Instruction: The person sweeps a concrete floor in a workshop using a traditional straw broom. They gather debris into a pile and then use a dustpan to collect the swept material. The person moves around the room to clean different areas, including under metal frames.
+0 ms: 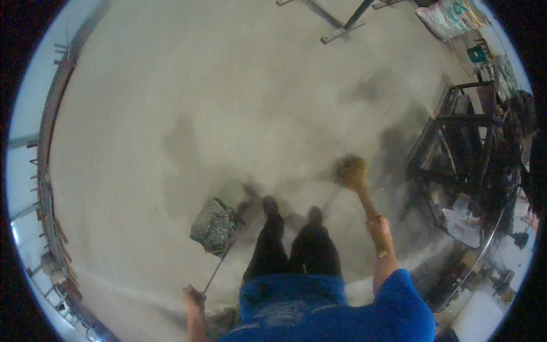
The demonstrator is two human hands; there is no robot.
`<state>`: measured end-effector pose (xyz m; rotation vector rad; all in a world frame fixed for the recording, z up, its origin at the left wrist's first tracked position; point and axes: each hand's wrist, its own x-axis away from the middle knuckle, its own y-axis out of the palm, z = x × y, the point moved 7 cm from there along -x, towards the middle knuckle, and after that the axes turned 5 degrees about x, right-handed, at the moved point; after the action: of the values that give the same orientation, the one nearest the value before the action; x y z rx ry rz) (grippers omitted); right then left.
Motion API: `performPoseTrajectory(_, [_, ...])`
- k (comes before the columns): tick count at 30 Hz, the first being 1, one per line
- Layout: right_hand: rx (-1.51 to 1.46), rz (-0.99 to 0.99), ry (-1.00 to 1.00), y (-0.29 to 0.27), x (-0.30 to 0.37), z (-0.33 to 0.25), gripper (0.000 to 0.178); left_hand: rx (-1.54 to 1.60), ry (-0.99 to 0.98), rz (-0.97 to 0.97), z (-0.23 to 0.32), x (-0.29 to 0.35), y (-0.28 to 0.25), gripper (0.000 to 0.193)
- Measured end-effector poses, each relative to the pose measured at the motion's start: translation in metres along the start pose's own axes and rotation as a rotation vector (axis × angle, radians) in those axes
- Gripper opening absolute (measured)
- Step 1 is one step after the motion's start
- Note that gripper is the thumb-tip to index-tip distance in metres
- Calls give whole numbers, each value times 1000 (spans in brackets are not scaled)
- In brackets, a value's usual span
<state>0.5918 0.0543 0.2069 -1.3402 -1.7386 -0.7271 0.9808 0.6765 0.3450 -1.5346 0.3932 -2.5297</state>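
Note:
In my right hand (378, 226) is the handle of a short straw broom (354, 175); my fingers are wrapped round it. Its yellowish bristle head points ahead, and I cannot tell whether it touches the floor. My left hand (195, 295) is closed on the end of a thin, long handle. That handle runs down to a dark, scuffed dustpan (213, 229) to the left of my feet. What lies inside the pan is too dark to make out.
A dark metal frame stand (464, 119) stands at the right, with a pale box (462, 223) beside it. A printed sack (453, 18) lies at the far right. Metal legs (342, 33) rest on the floor ahead. Long, dark bars (50, 131) line the left wall.

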Motion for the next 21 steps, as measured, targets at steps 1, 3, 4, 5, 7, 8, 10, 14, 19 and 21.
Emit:
performPoseTrajectory(1, [-1, 40, 14, -6, 4, -2, 18, -117, 81, -21, 5, 8, 3, 23])
performPoseTrajectory(3, [15, 125, 49, 14, 30, -14, 17, 200, -86, 196, -26, 1, -25, 23])
performPoseTrajectory(4, [-112, 26, -27, 21, 33, -13, 18, 220, -71, 238, -32, 9, -20, 24])
performPoseTrajectory(5, [-234, -84, -98, 33, 35, -11, 18, 246, -53, 290, -41, 21, -21, 25])
performPoseTrajectory(7, [-19, -90, 201, 94, 56, -2, 22, 278, -46, 97, -34, 33, -31, 21])
performPoseTrajectory(8, [-190, -189, 193, 125, 42, 7, 25, 283, -26, -51, -30, 32, -30, 20])
performPoseTrajectory(10, [-142, -362, 257, 212, 18, -5, 20, 273, -18, 66, -21, 53, -14, 18])
performPoseTrajectory(14, [-36, -807, 149, 319, -51, -21, 14, 188, 50, 131, 1, 110, 39, 18])
performPoseTrajectory(19, [-80, -522, -53, 254, -20, -97, 12, 18, 97, 111, 47, 140, 65, 19])
performPoseTrajectory(21, [-82, -271, 79, 163, -53, -84, 16, 1, 143, 114, 27, 137, 88, 17])
